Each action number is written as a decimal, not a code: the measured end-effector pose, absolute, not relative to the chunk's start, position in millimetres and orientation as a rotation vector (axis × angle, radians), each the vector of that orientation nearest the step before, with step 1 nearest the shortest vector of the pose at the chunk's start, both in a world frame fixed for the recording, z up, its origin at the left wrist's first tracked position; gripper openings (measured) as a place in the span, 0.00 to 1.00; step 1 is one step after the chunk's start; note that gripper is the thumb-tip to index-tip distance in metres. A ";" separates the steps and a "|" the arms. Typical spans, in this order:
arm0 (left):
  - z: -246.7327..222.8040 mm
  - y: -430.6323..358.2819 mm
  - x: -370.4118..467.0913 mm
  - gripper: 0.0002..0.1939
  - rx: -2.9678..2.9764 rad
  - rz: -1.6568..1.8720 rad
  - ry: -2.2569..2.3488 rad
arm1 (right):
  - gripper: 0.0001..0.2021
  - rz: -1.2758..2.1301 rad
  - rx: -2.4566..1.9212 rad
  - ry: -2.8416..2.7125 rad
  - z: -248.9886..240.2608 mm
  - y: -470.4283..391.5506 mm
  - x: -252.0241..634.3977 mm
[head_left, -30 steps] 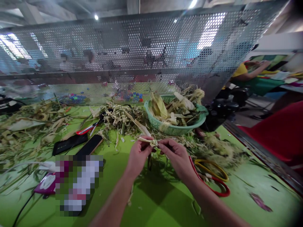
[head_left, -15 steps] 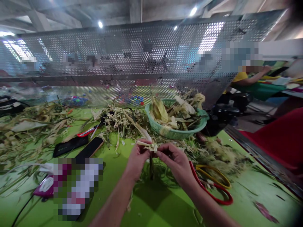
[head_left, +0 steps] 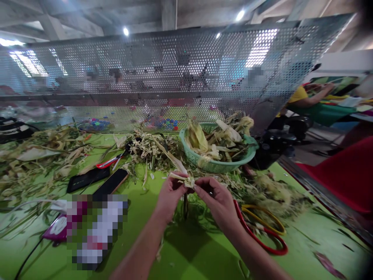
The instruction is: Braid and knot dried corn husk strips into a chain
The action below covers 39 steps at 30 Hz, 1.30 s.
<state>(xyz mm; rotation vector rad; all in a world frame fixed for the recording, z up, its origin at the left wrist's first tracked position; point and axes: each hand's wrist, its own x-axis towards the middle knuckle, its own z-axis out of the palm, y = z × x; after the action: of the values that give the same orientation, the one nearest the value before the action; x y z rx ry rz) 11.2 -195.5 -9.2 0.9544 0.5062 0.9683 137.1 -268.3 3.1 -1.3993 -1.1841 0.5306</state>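
Note:
A pale, folded corn husk strip (head_left: 189, 181) is pinched between both hands above the green table. My left hand (head_left: 171, 194) is closed on its left part, thumb pressed against the fingers. My right hand (head_left: 214, 193) grips the right end between thumb and fingertips. One long strip end points up and away from the fold, and a darker piece (head_left: 185, 206) hangs below the fingers. Close to my right forearm lie scissors with red handles (head_left: 276, 241) and a yellow-handled pair (head_left: 266, 216), their blades hidden.
A green basket (head_left: 218, 165) of husks stands behind my hands. Dry husk heaps (head_left: 40, 155) cover the left side; corn silk (head_left: 279, 194) lies right. Two dark phones (head_left: 109, 184), a red cutter (head_left: 109, 161) and a purple box (head_left: 56, 229) lie left. A perforated metal screen (head_left: 145, 81) rises behind.
The view has shifted slightly. Both hands stay together on the husk strip, and its folded part between the fingertips looks a little fuller and turned.

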 end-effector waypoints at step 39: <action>-11.6 -196.3 12.2 0.14 1.042 0.964 0.459 | 0.03 0.080 -1.496 -1.405 7.7 -269.9 141.7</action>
<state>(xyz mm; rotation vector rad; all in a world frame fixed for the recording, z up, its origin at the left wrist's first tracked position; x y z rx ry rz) 12.2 -196.3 -11.6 1.0425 0.4590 0.9636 141.7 -269.9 7.7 -1.4962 -1.4053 0.0802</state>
